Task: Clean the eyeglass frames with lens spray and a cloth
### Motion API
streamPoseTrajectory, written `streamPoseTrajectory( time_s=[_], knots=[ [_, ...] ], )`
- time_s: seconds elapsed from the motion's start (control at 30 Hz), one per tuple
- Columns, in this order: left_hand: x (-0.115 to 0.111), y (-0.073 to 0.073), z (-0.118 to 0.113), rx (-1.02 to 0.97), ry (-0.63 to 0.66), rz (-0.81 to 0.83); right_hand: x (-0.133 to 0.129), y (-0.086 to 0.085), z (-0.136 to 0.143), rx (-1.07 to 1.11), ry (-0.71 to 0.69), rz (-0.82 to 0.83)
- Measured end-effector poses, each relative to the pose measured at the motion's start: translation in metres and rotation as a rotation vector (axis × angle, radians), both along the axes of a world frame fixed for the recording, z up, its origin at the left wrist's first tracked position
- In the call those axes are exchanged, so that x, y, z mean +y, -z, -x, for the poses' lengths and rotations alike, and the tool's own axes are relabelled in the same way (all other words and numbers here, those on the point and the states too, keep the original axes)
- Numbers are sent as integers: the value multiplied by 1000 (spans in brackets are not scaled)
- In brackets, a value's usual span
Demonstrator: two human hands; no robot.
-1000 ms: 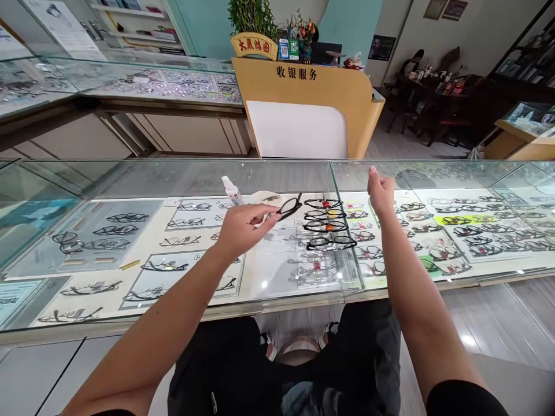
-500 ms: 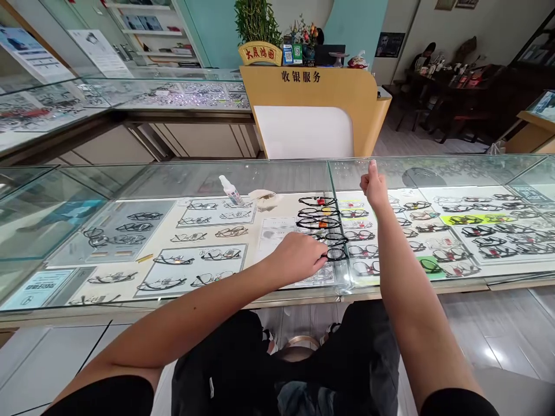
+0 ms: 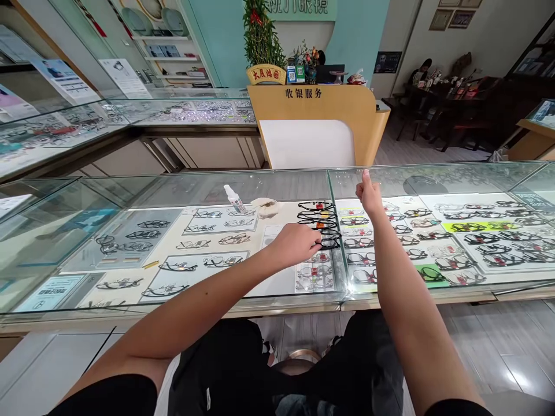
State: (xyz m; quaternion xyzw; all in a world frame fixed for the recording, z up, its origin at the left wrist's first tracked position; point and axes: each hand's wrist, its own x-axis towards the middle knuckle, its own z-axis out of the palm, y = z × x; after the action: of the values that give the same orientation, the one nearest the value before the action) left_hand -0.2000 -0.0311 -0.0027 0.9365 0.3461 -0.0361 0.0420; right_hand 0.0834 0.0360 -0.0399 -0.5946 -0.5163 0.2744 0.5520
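Observation:
My left hand is closed, its fingertips pinching a pair of black-framed eyeglasses at its left side. That pair lies at the near end of a column of dark eyeglasses on the glass counter. My right hand is held up near the counter's far edge, fingers curled and thumb pointing up. Whether anything is inside that fist is hidden. Left of the column are a white spray bottle and a crumpled beige cloth.
The glass display counter holds many eyeglasses on trays, left and right of my hands. A green vertical glass seam crosses it. Beyond stands a wooden cashier desk with a plant. A person is at a dark table far right.
My left hand has moved a little away from me with the eyeglasses, closer to the rest of the column. My right hand stays raised and closed. The view has tilted up slightly.

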Motion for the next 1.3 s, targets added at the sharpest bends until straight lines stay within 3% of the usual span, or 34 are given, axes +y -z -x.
streamPoseTrajectory(
  time_s=[0.1, 0.67, 0.87, 1.0, 1.17, 1.3],
  knots=[
    [7, 2, -2, -21, -6, -14, -3, -3, 3, 40, 56, 10],
    [47, 6, -15, -48, -89, -58, -10, -7, 9, 43, 61, 43],
    [22, -2, -5, -57, -42, -37, -6, -1, 7, 43, 101, -2],
    [3, -3, 1, -24, -6, -5, 2, 4, 5, 141, 51, 15],
    [-1, -2, 2, 36, 11, 12, 8, 11, 1, 337, -43, 32],
    [5, -7, 2, 33, 13, 12, 10, 13, -2, 371, -71, 37]
  ],
)
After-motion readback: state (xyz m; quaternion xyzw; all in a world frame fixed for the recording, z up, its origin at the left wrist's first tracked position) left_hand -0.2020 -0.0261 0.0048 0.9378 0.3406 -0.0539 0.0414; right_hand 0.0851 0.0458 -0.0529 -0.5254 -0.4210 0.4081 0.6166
